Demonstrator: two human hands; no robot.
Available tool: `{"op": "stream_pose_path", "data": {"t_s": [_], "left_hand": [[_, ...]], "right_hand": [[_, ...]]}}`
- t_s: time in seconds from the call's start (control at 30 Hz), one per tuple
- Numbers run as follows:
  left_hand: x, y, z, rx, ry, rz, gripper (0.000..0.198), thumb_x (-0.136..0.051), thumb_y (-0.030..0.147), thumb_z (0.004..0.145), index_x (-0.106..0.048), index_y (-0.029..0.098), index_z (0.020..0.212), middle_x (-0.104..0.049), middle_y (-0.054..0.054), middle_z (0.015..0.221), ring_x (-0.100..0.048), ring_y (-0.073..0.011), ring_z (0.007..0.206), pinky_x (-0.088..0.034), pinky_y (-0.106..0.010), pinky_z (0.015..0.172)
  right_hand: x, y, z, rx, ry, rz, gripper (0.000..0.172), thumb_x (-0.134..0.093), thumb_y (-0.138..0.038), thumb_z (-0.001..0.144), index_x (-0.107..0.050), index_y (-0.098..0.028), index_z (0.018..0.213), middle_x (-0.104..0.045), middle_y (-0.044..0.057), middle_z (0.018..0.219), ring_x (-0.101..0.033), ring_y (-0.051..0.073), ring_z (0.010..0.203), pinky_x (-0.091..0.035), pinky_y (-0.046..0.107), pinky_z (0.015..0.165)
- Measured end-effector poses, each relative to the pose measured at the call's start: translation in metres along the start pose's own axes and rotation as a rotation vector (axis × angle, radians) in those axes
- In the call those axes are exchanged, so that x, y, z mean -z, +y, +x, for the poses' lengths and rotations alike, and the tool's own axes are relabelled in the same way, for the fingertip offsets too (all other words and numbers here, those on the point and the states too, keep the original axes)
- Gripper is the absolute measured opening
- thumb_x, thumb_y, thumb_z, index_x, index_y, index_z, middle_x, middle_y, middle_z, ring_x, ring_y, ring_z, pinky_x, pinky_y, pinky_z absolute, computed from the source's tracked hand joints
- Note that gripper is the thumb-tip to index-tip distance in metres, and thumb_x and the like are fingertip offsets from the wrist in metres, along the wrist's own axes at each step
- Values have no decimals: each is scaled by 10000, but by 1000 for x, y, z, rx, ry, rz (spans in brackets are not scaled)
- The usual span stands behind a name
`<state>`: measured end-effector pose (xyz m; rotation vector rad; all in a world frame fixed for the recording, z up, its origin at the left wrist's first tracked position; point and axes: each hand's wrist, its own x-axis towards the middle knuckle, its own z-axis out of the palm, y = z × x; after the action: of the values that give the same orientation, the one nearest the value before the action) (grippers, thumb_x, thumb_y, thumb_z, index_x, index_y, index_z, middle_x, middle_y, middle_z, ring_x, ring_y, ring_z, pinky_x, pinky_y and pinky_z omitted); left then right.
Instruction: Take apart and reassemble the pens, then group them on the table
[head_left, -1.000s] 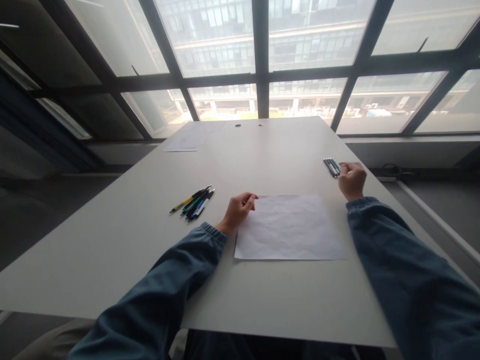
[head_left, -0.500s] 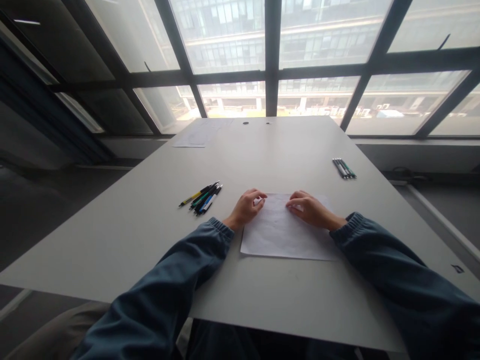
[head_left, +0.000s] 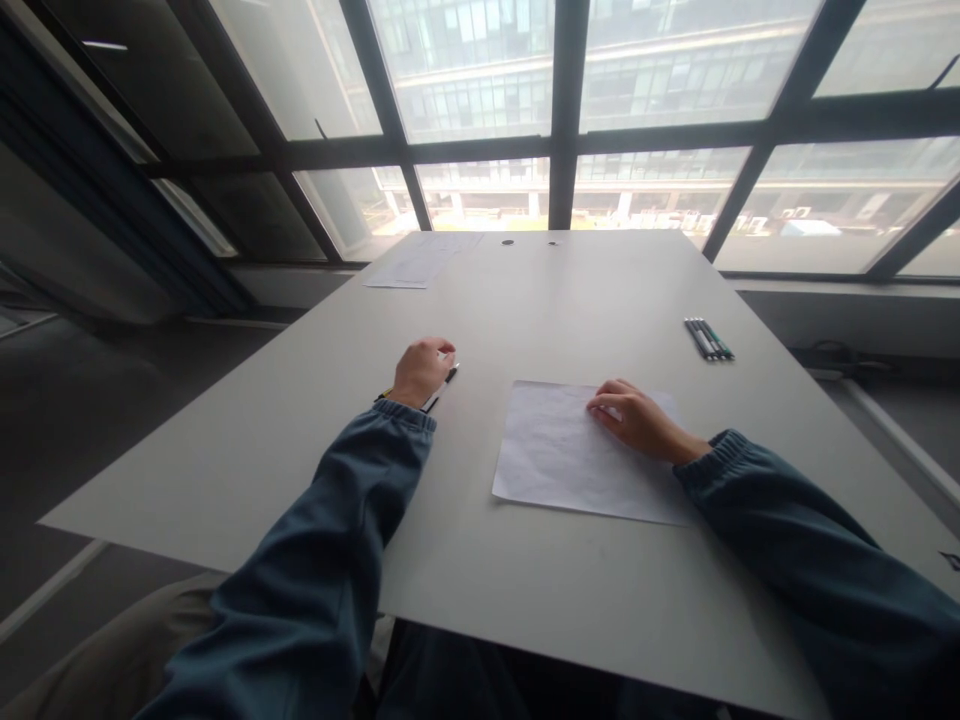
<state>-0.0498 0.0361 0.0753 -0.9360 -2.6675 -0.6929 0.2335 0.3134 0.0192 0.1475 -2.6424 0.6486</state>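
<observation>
While curling the left hand [head_left: 422, 372] over the loose pens [head_left: 385, 394] to the left of the paper [head_left: 544, 445], hides most of them; cannot tell how firmly, or on what, closed. Leaves a white-and-black pen [head_left: 451, 375] showing at the paper's side of that hand, slanted lengthwise, with far end angled rightward. Rests the right hand [head_left: 631, 417] on the paper, thumb and fingers slightly parted, gripping nothing visible. Beyond the paper's far-right corner, aligned side by side: row of pens [head_left: 709, 340], slanted lengthwise from far left to near right.
</observation>
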Motion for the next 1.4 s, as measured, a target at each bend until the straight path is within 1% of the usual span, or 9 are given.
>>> {"op": "stream_pose_path", "data": {"t_s": [0.23,0.53,0.7,0.8,0.93,1.07,1.17,1.27,1.4], "left_hand": [[10,-59,12,206,-156,88,209,-668,260,800,-797,198,952,-779,-96,1005,-710,-248,955,-528,-322,900],[-1,-59,11,144,-209,79,182,-672,219,804,-786,181,941,-773,-102,944,-703,-229,892,-526,-291,837],[3,-58,17,60,20,5,246,-631,157,819,-752,144,1033,-737,-111,895,-666,-220,838,-531,-337,881],[14,-39,16,-141,299,-177,386,-580,152,860,-667,134,1236,-680,-119,999,-638,-189,829,-548,-328,852],[17,14,1,-274,394,-550,316,-582,257,921,-642,205,1226,-628,-86,1082,-640,-176,945,-571,-272,783],[-7,67,-26,-233,230,-977,279,-720,336,857,-616,180,1063,-646,-16,846,-691,-150,763,-587,-276,734],[-29,95,-47,-146,52,-1168,327,-772,394,820,-604,163,978,-684,-27,828,-738,-179,752,-603,-296,724],[-45,112,-60,-70,-52,-1240,368,-808,418,785,-623,143,946,-721,-56,819,-760,-212,773,-617,-322,743],[-59,121,-64,-21,-107,-1271,396,-840,429,747,-661,132,939,-752,-75,789,-766,-229,782,-630,-367,786]], "right_hand": [[-2,3,0,15,19,9,203,-550,-225,965,-748,-221,919,-688,94,960,-612,242,928,-523,393,852],[-3,4,0,2,43,18,179,-569,-234,959,-742,-226,911,-687,87,947,-610,239,917,-514,380,838],[-3,3,1,-9,42,27,204,-551,-250,969,-746,-221,914,-691,98,956,-612,246,929,-526,406,852],[-1,2,1,2,62,38,198,-558,-252,963,-753,-226,939,-697,104,965,-617,254,934,-535,426,854],[1,-1,3,16,123,52,190,-563,-260,962,-750,-230,979,-698,102,971,-618,258,945,-538,438,861],[7,-5,6,-62,229,106,210,-570,-325,967,-736,-219,1041,-700,101,1007,-630,250,954,-530,434,876],[11,-7,7,-237,286,317,305,-595,-434,950,-717,-196,1098,-707,86,948,-646,203,815,-541,349,704],[13,-9,4,-366,311,629,397,-624,-516,914,-711,-169,1086,-688,43,775,-598,147,626,-486,281,548],[15,-11,1,-430,420,790,373,-777,-501,780,-732,-162,929,-663,18,676,-584,133,597,-478,270,539]]}}
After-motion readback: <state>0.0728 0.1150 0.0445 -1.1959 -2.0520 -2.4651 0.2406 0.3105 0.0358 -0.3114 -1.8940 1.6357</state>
